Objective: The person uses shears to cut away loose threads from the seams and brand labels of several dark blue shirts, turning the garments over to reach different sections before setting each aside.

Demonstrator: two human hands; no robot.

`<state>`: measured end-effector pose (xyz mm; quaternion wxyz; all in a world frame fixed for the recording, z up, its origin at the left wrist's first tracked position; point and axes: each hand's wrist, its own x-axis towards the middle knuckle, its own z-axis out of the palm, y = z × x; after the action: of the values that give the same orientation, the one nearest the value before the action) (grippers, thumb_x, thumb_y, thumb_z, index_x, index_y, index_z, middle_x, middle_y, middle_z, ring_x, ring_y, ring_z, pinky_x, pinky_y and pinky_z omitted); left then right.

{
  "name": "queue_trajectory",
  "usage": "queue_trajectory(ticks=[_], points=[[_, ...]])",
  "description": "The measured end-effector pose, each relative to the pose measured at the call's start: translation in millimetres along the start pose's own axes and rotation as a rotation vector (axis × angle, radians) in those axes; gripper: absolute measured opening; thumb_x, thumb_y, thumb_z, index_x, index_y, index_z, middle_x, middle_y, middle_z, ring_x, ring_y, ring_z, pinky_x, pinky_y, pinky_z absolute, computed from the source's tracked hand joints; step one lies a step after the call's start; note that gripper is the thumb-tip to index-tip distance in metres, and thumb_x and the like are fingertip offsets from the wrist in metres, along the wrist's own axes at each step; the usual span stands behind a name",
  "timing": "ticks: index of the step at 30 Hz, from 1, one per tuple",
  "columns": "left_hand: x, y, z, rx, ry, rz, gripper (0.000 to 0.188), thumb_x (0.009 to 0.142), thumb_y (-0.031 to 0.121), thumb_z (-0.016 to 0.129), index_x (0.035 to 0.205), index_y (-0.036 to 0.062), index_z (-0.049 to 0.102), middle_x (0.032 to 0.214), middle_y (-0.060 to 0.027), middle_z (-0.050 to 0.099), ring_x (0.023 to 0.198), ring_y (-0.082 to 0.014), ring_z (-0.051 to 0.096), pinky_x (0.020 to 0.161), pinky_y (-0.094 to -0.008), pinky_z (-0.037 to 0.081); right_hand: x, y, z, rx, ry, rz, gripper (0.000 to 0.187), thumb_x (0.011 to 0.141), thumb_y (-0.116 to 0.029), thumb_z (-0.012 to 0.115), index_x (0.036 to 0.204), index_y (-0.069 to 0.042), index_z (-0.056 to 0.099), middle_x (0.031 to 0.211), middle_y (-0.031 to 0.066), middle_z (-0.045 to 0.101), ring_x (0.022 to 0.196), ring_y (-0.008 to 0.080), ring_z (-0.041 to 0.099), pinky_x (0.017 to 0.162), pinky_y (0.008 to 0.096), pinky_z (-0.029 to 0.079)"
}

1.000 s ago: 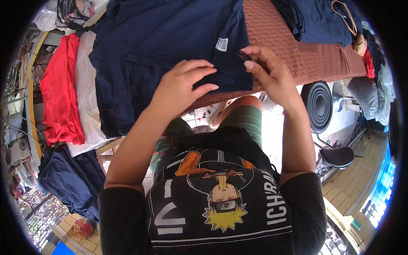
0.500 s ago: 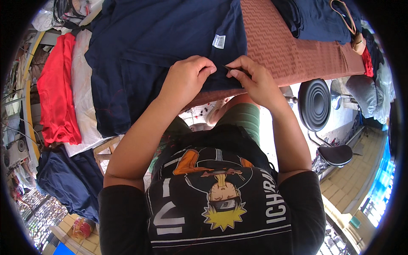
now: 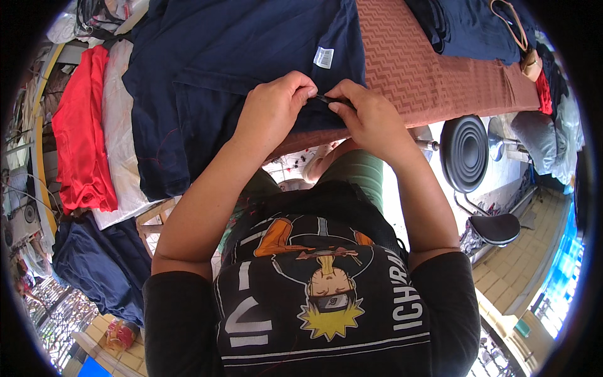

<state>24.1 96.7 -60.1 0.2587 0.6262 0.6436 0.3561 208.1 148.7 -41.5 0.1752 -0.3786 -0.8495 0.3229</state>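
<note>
And the right hand (image 3: 369,116) has its fingers pinching a small dark tool (image 3: 326,98), tip right by the left hand (image 3: 275,107)! Those left fingers press together, contents hidden, over the navy cloth (image 3: 242,47), with a white label (image 3: 324,57) just beyond them.

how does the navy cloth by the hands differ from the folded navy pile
The navy cloth lies spread wide; the navy pile is folded in layers. The navy cloth shows a white label; the navy pile shows none. The left hand and right hand are at the navy cloth, away from the navy pile. Both are dark navy, on the brown cover.
</note>
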Motion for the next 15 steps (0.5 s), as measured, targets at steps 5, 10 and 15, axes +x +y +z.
queue_trajectory(ticks=[5,10,15], points=[[1.9,0.3,-1.9,-0.133,-0.01,-0.079,0.016,0.093,0.017,0.058,0.096,0.0029,0.063,0.085,-0.0074,0.071,0.074,-0.0157,0.068,0.069,-0.0275,0.053,0.3,1.0,0.9,-0.013,-0.002,-0.009,0.014,0.089,-0.017,0.059,0.098,-0.006,0.058,0.095,0.0139,0.066,0.085,0.0355,0.063,0.072,0.044,0.049],[0.5,-0.1,-2.7,-0.125,0.006,-0.07,0.016,0.092,0.018,0.059,0.097,0.003,0.064,0.086,-0.0069,0.071,0.075,-0.0164,0.068,0.069,-0.0273,0.052,3.2,-8.6,5.7,-0.047,0.02,-0.051,0.013,0.089,-0.017,0.058,0.097,-0.007,0.058,0.096,0.0132,0.066,0.085,0.0348,0.064,0.071,0.0445,0.049],[-4.8,-12.0,-38.6,-0.022,-0.098,0.286,0.021,0.089,0.021,0.063,0.089,0.0011,0.067,0.083,-0.008,0.07,0.069,-0.02,0.066,0.068,-0.031,0.052,2.5,-17.1,-2.2,-0.204,0.006,-0.037,0.014,0.089,-0.018,0.057,0.098,-0.007,0.06,0.095,0.0136,0.066,0.085,0.0345,0.064,0.071,0.0448,0.05]])
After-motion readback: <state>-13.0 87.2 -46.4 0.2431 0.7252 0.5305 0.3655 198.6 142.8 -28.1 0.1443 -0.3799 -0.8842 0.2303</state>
